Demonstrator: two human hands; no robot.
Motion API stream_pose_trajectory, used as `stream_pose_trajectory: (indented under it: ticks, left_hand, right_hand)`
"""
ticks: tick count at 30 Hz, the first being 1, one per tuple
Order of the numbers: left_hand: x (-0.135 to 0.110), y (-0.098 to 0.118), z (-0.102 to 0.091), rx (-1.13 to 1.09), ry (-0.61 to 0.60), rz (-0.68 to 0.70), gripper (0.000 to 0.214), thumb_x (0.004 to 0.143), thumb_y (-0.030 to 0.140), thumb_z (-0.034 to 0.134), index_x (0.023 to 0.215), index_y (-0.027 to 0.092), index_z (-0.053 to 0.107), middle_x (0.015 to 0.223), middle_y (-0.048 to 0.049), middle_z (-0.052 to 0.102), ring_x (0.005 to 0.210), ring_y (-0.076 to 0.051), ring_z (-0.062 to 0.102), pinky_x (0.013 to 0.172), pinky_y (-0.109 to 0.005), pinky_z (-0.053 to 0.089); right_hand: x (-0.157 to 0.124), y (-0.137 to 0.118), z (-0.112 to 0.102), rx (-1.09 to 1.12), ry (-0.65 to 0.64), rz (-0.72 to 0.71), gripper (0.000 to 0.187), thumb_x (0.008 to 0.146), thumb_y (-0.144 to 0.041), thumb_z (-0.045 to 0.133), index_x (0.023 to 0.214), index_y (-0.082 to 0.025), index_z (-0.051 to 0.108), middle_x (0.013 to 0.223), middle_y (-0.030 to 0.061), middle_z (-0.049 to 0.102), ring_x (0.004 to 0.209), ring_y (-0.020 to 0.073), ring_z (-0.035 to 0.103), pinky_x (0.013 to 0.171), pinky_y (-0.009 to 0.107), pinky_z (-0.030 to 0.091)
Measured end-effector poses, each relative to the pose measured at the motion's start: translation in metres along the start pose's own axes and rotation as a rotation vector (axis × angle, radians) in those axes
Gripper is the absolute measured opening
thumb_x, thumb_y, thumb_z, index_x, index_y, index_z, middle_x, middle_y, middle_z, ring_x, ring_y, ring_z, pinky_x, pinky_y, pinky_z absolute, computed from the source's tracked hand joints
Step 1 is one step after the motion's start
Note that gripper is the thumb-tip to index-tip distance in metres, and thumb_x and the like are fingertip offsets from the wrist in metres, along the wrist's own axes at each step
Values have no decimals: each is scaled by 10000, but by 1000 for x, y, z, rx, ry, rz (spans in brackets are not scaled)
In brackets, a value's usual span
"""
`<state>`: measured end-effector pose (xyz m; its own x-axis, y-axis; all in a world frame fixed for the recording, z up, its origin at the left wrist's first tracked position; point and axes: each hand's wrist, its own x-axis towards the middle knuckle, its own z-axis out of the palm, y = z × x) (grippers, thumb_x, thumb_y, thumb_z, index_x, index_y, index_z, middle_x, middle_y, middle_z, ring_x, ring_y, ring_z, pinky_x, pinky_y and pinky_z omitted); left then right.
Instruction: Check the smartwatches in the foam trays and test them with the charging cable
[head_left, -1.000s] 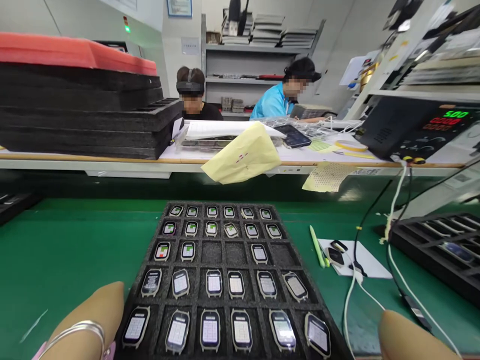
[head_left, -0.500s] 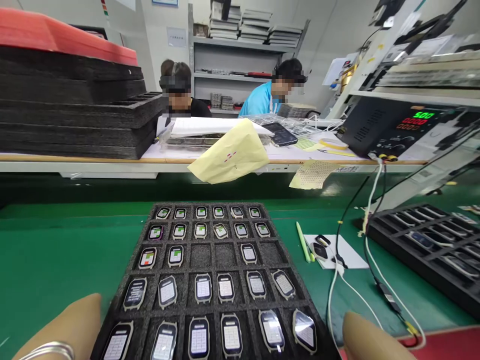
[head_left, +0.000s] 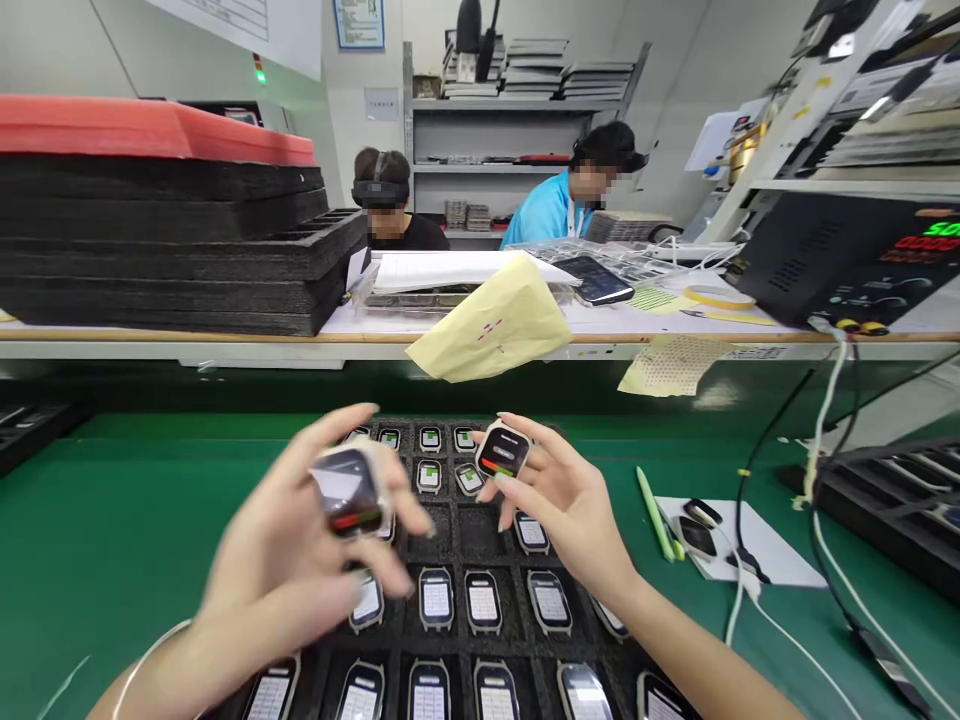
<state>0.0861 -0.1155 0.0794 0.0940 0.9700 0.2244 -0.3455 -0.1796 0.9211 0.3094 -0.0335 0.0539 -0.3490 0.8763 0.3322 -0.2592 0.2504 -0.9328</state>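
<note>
Above the black foam tray (head_left: pixel 480 532), my left hand (head_left: pixel 262 560) holds a smartwatch (head_left: pixel 349 488), its lit face turned up; hand and watch are smeared by motion. My right hand (head_left: pixel 574 505) grips another smartwatch (head_left: pixel 504 450) between thumb and fingers, with white text and orange and green patches on its dark screen. The tray's pockets hold several more strapless smartwatches (head_left: pixel 436 597), most with light, grid-like screens. Two pockets in the middle row, between the hands, show bare foam. My hands hide part of the tray's left and right sides.
Right of the tray lie a green pen (head_left: pixel 655 512), watch parts on white paper (head_left: pixel 780 545) and loose cables (head_left: pixel 817 500). A second foam tray (head_left: pixel 862 510) is farther right. Stacked foam trays (head_left: pixel 172 240) and a power supply (head_left: pixel 847 255) stand on the shelf. Two people sit beyond.
My hands have come in from the lower edges to over the tray, each now with a smartwatch. The camera view has shifted, so the scene sits lower and farther right.
</note>
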Motion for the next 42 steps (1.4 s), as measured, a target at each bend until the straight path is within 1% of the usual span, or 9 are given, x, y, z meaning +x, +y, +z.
stream_pose_trajectory:
  ticks: [2, 5, 9, 17, 21, 26, 30, 37, 42]
  left_hand:
    - [16, -14, 5, -76, -41, -115, 681, 715, 227, 768, 1334, 285, 489, 1040, -89, 607, 889, -263, 642, 619, -322, 577]
    - [34, -41, 9, -145, -73, -266, 626, 766, 173, 707, 1342, 208, 465, 951, -80, 613, 831, -218, 646, 638, -314, 579]
    - [41, -62, 7, -148, -148, -270, 619, 777, 134, 674, 1347, 211, 446, 991, -86, 617, 874, -222, 639, 679, -344, 590]
    - [42, -62, 4, -147, -227, -183, 611, 808, 115, 612, 1376, 230, 419, 1043, -95, 631, 977, -248, 624, 777, -408, 586]
    - [43, -64, 6, -128, -202, -178, 573, 864, 206, 601, 1397, 221, 390, 1017, -97, 633, 956, -240, 629, 759, -400, 592]
    - [46, -67, 2, -101, -151, -126, 589, 881, 273, 594, 1416, 201, 359, 961, -87, 628, 894, -219, 623, 678, -349, 603]
    - [48, -67, 0, -84, -133, -104, 622, 848, 246, 621, 1414, 196, 369, 990, -92, 624, 910, -224, 611, 687, -361, 603]
    - [45, -64, 2, -101, -152, -66, 784, 748, 121, 699, 1429, 212, 321, 1031, -82, 602, 934, -210, 599, 744, -349, 590]
    - [48, -66, 2, -69, -115, -73, 747, 788, 184, 693, 1432, 197, 314, 1011, -79, 596, 891, -202, 609, 711, -332, 594]
  right_hand:
    - [-4, -3, 1, -7, -31, 16, 484, 842, -180, 669, 1294, -234, 504, 1150, 127, 622, 726, 200, 661, 469, 264, 544]
    - [-6, -3, 0, -2, -43, 30, 475, 843, -175, 657, 1291, -231, 510, 1094, 113, 633, 723, 196, 655, 466, 252, 536]
    - [-5, 2, 0, -34, -15, 27, 407, 862, -194, 639, 1255, -226, 538, 991, 84, 650, 662, 168, 643, 442, 220, 517]
    - [-3, 5, 3, -197, 110, 46, 238, 867, -267, 660, 1091, -202, 612, 917, 77, 696, 431, 83, 524, 338, 183, 397]
    - [-4, 4, 1, -182, 74, 37, 286, 882, -286, 634, 1155, -207, 601, 967, 98, 691, 482, 117, 567, 360, 213, 437]
    - [-5, 3, -2, -75, -44, 34, 408, 859, -227, 650, 1257, -228, 557, 1014, 110, 673, 618, 187, 644, 408, 252, 486]
    - [-7, 1, 2, -53, -50, 53, 470, 845, -208, 664, 1295, -235, 528, 1057, 118, 662, 687, 213, 668, 443, 272, 518]
    - [-8, 1, 6, -70, -38, 69, 436, 850, -159, 657, 1264, -233, 539, 1029, 101, 674, 692, 200, 677, 452, 255, 526]
    - [-8, 5, -1, -2, -96, 66, 428, 854, -201, 618, 1275, -221, 541, 1037, 115, 677, 697, 228, 679, 457, 295, 533]
